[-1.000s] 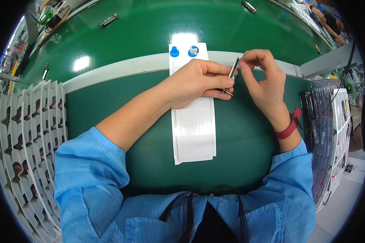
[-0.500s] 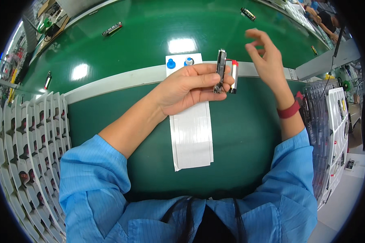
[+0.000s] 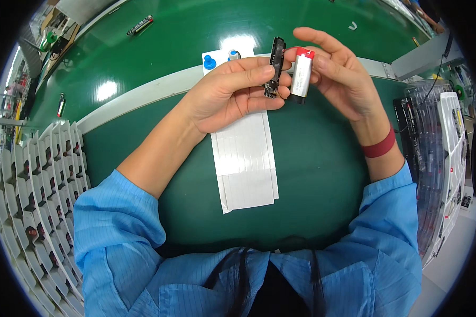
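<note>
My left hand is closed around a narrow black electronic module, held upright between thumb and fingers over the far end of a white strip sheet. Just right of the module, a silver battery cell with a red top and dark lower end hangs close by, and a thin red wire shows between the two near the top. My right hand, with a dark red band at the wrist, grips the cell near its red end by thumb and fingertips; its index finger is raised.
A blue knob and a white-and-blue knob stand beyond the strip. The green belt carries a module with battery and a small white curved piece. Stacked trays flank me, left and right.
My right hand has come down and left from its raised, empty position and taken hold of the battery cell. The module and cell have moved slightly away from me, and the view has shifted.
</note>
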Tool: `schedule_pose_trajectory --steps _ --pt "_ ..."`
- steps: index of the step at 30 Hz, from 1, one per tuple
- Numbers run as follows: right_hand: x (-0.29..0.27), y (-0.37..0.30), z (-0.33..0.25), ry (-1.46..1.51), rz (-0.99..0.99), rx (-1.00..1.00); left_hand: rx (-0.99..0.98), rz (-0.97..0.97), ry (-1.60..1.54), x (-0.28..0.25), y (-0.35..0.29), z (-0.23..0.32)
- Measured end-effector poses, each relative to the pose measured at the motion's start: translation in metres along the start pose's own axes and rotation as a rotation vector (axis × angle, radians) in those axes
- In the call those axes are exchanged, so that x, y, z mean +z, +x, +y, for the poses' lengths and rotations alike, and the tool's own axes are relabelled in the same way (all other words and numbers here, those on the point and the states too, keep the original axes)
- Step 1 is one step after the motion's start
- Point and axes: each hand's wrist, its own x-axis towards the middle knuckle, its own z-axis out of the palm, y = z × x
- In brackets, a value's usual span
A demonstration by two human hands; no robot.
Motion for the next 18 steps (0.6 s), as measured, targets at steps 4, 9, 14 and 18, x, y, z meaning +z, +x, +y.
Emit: schedule_pose_trajectory --steps 4,9,14,18 --pt "-0.004 0.003 -0.002 -0.127 0.077 0.056 0.008 0.028 0.101 0.004 -0.001 0.000" --pt "0.017 0.002 -0.010 -0.387 0.322 0.034 0.064 0.201 0.408 0.014 -0.003 -0.004" --pt "0.028 0.000 -0.014 -0.502 0.370 -0.026 0.064 0.261 0.484 0.016 -0.004 -0.008" --pt "0.029 0.000 -0.010 -0.616 0.371 -0.094 0.087 0.266 0.521 0.016 -0.003 -0.008"
